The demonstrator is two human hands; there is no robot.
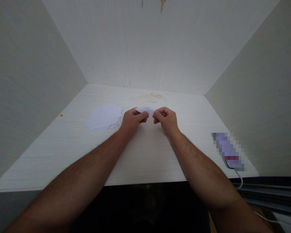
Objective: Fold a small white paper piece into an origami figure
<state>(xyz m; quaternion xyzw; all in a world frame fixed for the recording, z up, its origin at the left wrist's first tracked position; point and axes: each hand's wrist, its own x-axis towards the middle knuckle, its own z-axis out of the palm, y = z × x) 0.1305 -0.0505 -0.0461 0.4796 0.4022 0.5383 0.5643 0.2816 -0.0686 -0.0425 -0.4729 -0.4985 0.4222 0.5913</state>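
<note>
A small piece of white paper is held up between both hands near the middle of the table. My left hand pinches its left part, thumb on the near side. At its right end, my right hand has thumb and forefinger closed on the paper, the other fingers curled. To the left of my left hand lies a loose pile of white paper pieces with uneven edges, flat on the white table.
A pixelated phone-like device with a white cable lies at the table's right edge. Pale walls enclose the left, back and right. Brownish specks mark the back, and a small orange dot sits at the left.
</note>
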